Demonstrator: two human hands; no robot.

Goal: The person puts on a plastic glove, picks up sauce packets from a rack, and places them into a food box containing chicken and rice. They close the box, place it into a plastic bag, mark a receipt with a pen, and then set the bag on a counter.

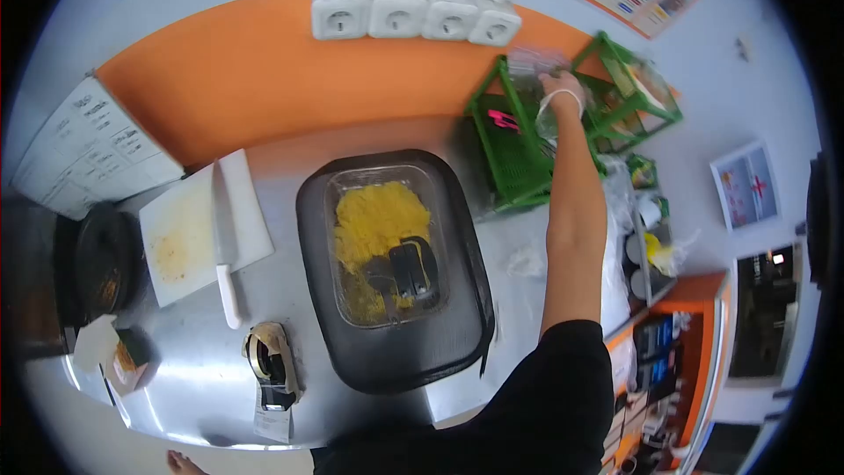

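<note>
My right hand (563,93) reaches over the counter into a green plastic rack (514,163), its fingers closed on a clear plastic bag (534,62). A pale band circles that wrist, and more clear plastic hangs below it. Low at the left edge of the counter, my left hand (181,464) is only partly in view, holding nothing visible, fingers apart. In front of me a clear tub (444,251) of yellow crumbly food (382,215) sits on a large black tray (387,365). A black utensil (411,266) lies in the food.
Left of the tray are a white cutting board (180,220), a white-handled knife (228,295) and a tape dispenser (272,365). A whiteboard (92,145) leans behind a dark round pan (101,259). A pink item (503,120) lies in the rack. Sockets (400,13) line the wall.
</note>
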